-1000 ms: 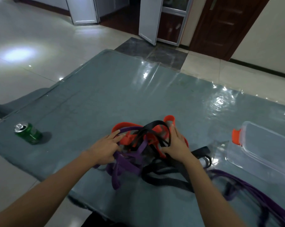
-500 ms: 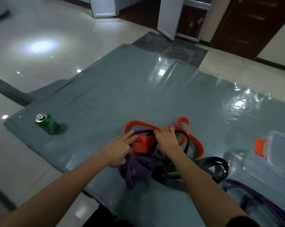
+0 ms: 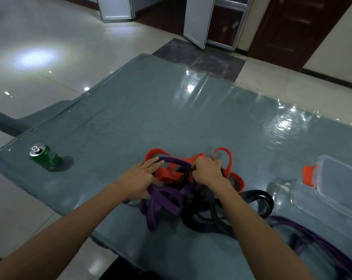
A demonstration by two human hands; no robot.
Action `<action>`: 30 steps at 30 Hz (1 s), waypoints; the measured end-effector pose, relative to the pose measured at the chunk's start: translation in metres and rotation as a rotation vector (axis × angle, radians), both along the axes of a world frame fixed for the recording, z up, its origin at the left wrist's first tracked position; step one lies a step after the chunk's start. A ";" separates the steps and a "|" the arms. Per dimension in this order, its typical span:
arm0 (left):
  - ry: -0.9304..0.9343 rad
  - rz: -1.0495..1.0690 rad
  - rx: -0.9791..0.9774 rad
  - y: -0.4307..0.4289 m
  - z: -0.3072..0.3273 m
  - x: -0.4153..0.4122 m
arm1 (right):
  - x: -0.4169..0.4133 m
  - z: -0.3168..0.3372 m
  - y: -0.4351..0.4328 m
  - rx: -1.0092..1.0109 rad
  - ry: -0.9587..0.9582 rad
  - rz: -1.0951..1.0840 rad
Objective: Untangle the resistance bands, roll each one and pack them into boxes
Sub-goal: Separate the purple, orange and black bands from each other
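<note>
The bands (image 3: 167, 199) are orange, purple and black; the can (image 3: 45, 157) is green.

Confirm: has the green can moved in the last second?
No. The green can stands at the same corner of the table; only the camera shifted.

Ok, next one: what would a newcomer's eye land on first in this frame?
The tangle of bands, orange, purple and black, at the near middle of the table, with the left hand lying on a purple loop and the right hand gripping strands in it. Next, the green can standing alone near the table's left edge, and the clear box with an orange latch at the right.
</note>
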State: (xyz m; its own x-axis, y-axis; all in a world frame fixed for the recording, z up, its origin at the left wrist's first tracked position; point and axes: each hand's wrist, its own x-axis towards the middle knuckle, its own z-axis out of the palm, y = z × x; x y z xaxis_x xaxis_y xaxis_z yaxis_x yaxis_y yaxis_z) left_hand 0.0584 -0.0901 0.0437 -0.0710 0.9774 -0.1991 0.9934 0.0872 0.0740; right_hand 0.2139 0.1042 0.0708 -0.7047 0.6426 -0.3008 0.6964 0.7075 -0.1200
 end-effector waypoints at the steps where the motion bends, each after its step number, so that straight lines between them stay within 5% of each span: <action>1: -0.002 -0.012 0.051 0.000 0.001 0.000 | 0.002 0.004 0.003 -0.049 0.031 -0.023; 20: -0.430 0.130 0.268 0.016 0.011 0.001 | 0.048 0.072 0.030 -0.955 1.136 -0.448; 24: -0.335 0.084 0.200 0.020 0.005 0.013 | 0.045 0.072 0.030 -1.020 1.198 -0.482; 30: -0.290 0.032 0.086 0.024 0.008 0.019 | 0.033 0.061 0.031 -0.855 1.070 -0.526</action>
State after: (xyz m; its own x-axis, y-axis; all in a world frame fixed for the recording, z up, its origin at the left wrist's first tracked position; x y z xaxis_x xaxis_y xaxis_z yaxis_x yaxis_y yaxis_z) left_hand 0.0770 -0.0665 0.0518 -0.0545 0.9898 -0.1319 0.9266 0.0994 0.3627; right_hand 0.2473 0.1355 0.1316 -0.5777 0.7888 -0.2100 0.1573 -0.1448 -0.9769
